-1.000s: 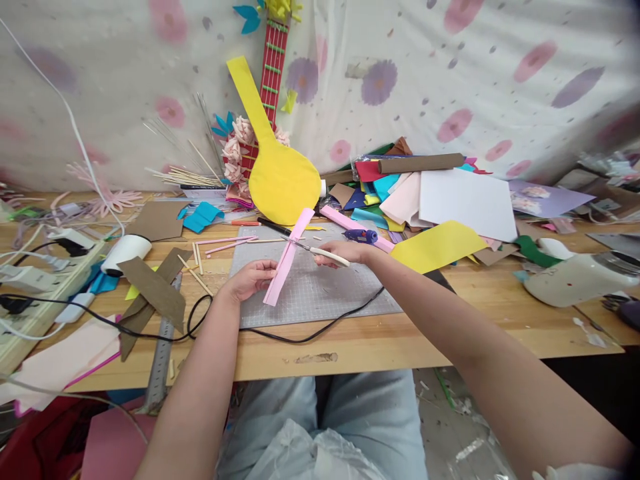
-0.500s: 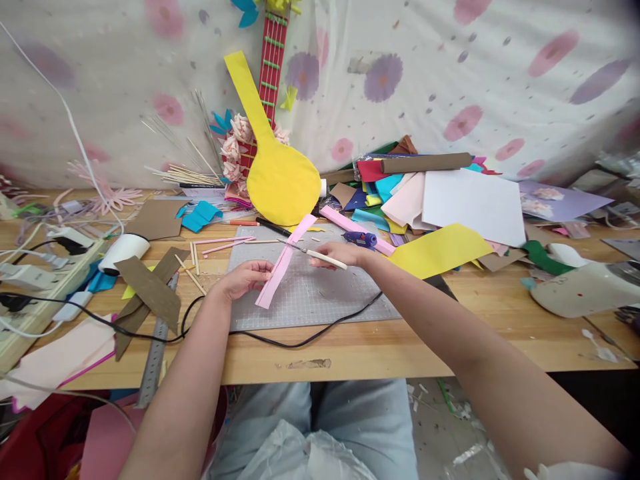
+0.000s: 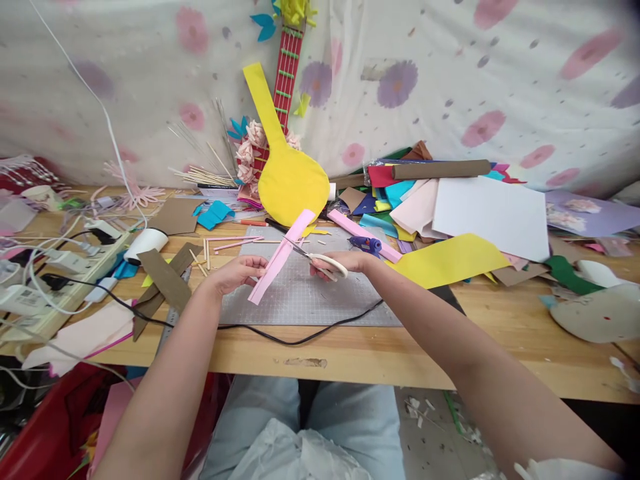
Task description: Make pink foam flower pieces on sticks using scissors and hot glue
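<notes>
Between the fingers of my left hand (image 3: 243,272) is a long pink paper strip (image 3: 281,259), slanting up to the right over the grey cutting mat (image 3: 320,300). My right hand (image 3: 345,262) grips a pair of scissors (image 3: 327,265) with cream handles. Their blades point up and left and meet the strip near its middle. Behind the strip a yellow banjo-shaped piece (image 3: 294,187) leans on a red toy instrument (image 3: 287,80) with paper roses. Another pink strip (image 3: 365,235) lies beyond my right hand, beside a blue glue gun (image 3: 365,245).
A black cord (image 3: 300,341) runs across the mat's front edge. Coloured sheets and white paper (image 3: 493,213) pile up at the right, with a yellow sheet (image 3: 450,261) before them. To the left are a power strip (image 3: 65,287), brown strips (image 3: 165,280) and thin sticks (image 3: 235,241).
The scissors have turned in my right hand, with their handle loops now showing more fully. My view has shifted a little left. Both hands still hold the same things.
</notes>
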### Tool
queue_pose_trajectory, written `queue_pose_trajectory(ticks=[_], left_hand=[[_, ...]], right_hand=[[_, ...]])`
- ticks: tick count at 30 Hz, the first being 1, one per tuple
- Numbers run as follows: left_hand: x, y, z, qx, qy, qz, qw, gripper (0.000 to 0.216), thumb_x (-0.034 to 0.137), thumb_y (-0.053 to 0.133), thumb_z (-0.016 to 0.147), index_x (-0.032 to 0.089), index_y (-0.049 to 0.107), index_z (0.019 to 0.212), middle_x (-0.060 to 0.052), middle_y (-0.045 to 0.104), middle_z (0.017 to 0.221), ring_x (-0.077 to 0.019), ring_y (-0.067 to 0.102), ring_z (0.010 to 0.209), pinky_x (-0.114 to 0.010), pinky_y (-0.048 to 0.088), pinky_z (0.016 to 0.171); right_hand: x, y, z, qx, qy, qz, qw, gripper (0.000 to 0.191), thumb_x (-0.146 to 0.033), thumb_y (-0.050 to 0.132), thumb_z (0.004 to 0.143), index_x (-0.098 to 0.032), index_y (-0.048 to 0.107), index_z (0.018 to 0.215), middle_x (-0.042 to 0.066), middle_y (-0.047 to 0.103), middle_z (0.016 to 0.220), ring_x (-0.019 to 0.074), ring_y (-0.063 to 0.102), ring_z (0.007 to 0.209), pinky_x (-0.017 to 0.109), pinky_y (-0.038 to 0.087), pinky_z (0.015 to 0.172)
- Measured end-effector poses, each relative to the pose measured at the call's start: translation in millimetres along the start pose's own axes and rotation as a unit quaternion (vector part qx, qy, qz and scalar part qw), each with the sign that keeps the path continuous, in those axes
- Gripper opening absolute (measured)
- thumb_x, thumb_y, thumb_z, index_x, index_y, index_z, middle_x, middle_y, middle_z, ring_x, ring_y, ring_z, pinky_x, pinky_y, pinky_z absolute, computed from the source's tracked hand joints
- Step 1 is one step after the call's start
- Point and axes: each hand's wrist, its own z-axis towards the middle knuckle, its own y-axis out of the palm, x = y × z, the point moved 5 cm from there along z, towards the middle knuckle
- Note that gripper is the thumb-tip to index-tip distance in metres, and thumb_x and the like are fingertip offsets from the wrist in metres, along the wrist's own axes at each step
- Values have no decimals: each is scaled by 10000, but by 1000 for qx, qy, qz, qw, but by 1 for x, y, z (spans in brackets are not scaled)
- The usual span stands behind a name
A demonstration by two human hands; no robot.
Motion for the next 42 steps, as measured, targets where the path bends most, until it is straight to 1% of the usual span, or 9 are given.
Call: queue_pose_trajectory(ticks=[7,14,18,23,26,31,34,37,42], left_hand=[[-4,-4,-3,-37,-2,34,999,189,234,672,597,151,623,759,-14,569,700,-101,508,596,-200,392,522],[-2,-10,-6,-27,-4,66,997,184,229,679,577,145,617,727,0,549,647,-91,495,562,-184,389,499],[1,-10,-6,-16,3,65,998,188,226,680,567,137,615,719,-1,546,650,-92,492,561,-187,398,500],[3,-8,-6,-22,-1,77,997,148,203,670,575,149,621,703,4,540,632,-88,486,554,-178,383,486],[2,-8,-6,-25,5,74,997,143,200,668,579,151,621,705,3,543,624,-88,486,548,-180,380,483],[0,-10,-4,-26,0,73,997,192,226,679,574,140,615,733,-4,558,650,-97,501,563,-203,396,518],[2,-12,-5,-17,6,80,997,184,233,678,573,146,612,721,4,545,641,-91,487,555,-204,380,515],[3,-12,-6,-13,4,90,996,178,233,678,570,152,607,711,11,533,636,-89,480,557,-203,371,514],[4,-10,-3,-12,6,109,994,213,267,675,578,151,603,741,-1,552,686,-99,498,588,-222,398,551]], right_hand=[[-12,1,0,32,-12,16,999,536,-673,392,716,-150,506,751,-33,450,578,72,425,500,220,357,478],[-13,4,5,44,-29,11,999,490,-640,419,726,-154,476,716,-33,428,590,63,395,489,201,320,447],[-12,7,9,28,-42,-2,999,456,-617,454,720,-161,453,734,-33,419,629,63,389,517,196,332,468],[-11,7,9,54,-48,-1,997,448,-607,444,732,-159,444,745,-30,402,646,64,381,537,193,328,478],[-11,9,9,50,-39,11,998,442,-606,438,737,-165,443,748,-29,400,645,65,377,534,194,317,472],[-16,14,12,25,-52,34,998,428,-591,489,705,-170,413,695,-28,394,660,63,360,534,203,319,478],[-18,15,13,44,-66,41,996,415,-571,500,703,-172,393,676,-33,380,648,62,349,534,201,310,480],[-17,14,12,63,-62,39,995,403,-561,492,714,-172,391,678,-38,370,633,60,342,528,197,302,478],[-20,16,6,53,-61,41,996,408,-567,466,733,-167,400,685,-36,377,635,55,353,519,196,297,470]])
